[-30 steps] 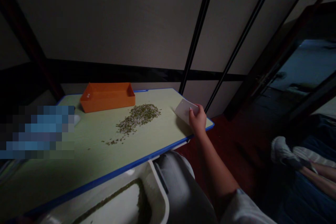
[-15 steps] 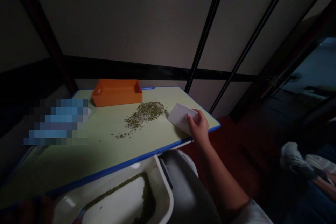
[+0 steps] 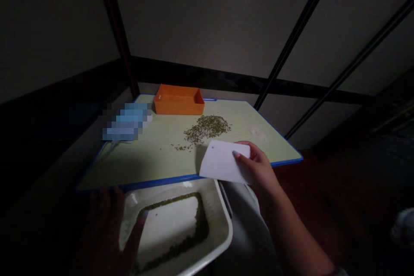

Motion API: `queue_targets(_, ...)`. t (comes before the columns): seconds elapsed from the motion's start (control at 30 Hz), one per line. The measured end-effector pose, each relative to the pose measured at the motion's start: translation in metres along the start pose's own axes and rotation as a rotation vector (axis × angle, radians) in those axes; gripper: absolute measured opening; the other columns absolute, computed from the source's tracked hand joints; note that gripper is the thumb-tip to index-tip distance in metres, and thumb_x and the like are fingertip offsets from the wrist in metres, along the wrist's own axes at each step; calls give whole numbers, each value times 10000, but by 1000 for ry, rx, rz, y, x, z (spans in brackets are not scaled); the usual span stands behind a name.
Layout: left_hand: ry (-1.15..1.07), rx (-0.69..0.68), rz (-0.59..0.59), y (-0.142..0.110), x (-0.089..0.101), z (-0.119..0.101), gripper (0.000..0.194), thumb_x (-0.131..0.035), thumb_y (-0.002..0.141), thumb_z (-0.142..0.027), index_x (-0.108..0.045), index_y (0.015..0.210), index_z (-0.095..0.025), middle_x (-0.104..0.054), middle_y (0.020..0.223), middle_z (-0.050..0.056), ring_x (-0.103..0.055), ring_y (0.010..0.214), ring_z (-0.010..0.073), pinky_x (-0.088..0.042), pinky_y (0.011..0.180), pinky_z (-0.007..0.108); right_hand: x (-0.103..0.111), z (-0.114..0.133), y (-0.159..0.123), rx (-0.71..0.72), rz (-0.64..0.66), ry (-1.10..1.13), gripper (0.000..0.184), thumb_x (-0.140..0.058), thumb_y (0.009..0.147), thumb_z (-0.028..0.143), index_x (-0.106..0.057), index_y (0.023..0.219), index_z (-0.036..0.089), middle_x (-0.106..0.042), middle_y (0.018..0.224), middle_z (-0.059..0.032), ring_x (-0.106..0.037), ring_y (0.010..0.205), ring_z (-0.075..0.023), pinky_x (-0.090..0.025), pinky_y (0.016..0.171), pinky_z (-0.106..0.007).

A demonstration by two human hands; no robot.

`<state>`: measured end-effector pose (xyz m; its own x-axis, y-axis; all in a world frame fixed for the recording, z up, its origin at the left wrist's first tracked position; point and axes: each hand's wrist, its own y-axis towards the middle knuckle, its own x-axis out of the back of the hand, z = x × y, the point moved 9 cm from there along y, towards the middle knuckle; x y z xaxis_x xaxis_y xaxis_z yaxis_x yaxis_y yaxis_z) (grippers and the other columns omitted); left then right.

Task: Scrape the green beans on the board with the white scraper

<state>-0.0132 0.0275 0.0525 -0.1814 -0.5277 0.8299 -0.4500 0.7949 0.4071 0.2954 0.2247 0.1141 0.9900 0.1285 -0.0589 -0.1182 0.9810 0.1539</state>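
Head-worn view, angled down (near), facing tabletop

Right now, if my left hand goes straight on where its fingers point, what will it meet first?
Likely the blue table rim, right by the left hand; whether it would touch or pass over is unclear in this dim view.

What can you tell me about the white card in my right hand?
The white card looks thin, smooth and stiff, perhaps plastic, with one small hole near its upper left corner and a slanting left edge. The right hand holds its right side. It's at the near edge of the table; whether they touch is unclear.
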Motion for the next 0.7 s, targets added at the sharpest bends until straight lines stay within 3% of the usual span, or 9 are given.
queue_targets(0.13, -53, -30, -19, 0, 2, -5, 755, -298, 869, -561, -383, 1422, -53, -225, 1609, 203, -119, 1519, 308, -167, 1234, 537, 8, -4, 1, 26, -44, -11, 316, -806, 663, 376, -647, 893, 229, -630, 802, 7, -550, 709, -162, -412, 584, -245)
queue_targets(0.4, -58, -13, -4, -2, 4, -6, 743, -305, 882, -551, -358, 1435, -57, -196, 1618, 201, -121, 1519, 305, -174, 1234, 543, 11, -3, -1, 22, -74, 50, 350, -817, 638, 385, -622, 881, 226, -615, 763, 16, -536, 661, -157, -399, 574, -250)
queue_targets(0.57, -71, -36, -27, 0, 6, -9, 720, -306, 889, -534, -367, 1430, -63, -202, 1614, 207, -121, 1519, 309, -175, 1233, 550, 29, 7, 4, 160, -230, -111, 324, -779, 685, 401, -614, 906, 230, -627, 812, -1, -548, 740, -182, -420, 626, -269)
queue_targets(0.63, -71, -53, -34, 0, 6, -10, 722, -307, 892, -525, -336, 1445, -62, -187, 1619, 205, -107, 1522, 300, -165, 1238, 540, 22, 8, 4, 165, -168, -153, 301, -769, 705, 393, -617, 910, 234, -617, 812, 1, -541, 734, -177, -416, 620, -265)
queue_targets(0.7, -62, -56, -21, 0, 4, -10, 725, -315, 891, -526, -331, 1447, -61, -180, 1620, 207, -91, 1524, 301, -162, 1238, 543, 5, 5, 3, 113, -28, -112, 282, -763, 719, 385, -616, 909, 239, -599, 797, 11, -523, 691, -161, -399, 582, -254)
